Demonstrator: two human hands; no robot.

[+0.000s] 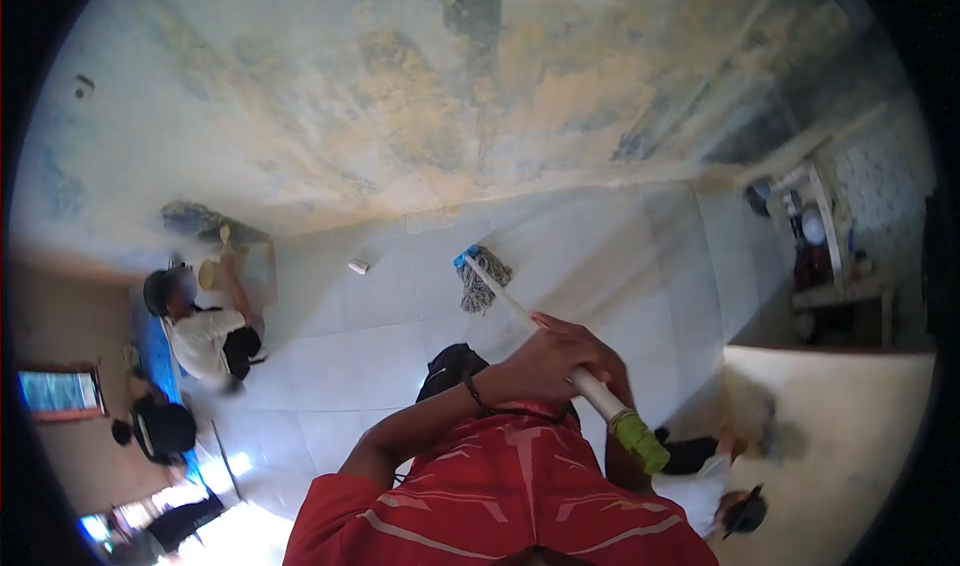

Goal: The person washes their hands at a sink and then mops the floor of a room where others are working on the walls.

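Head view shows the left hand (538,366) and right hand (602,358) closed around the pale mop handle (507,301).

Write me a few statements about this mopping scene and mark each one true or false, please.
1. The person's left hand and right hand are both on the mop handle. True.
2. The mop strands are bright red. False: the mop strands are grey.
3. Green material covers the near end of the handle. True.
4. The dark wristband is on the right wrist. False: the dark wristband is on the left wrist.
5. The small white object is touching the mop. False: the small white object lies on the floor, apart from the mop.
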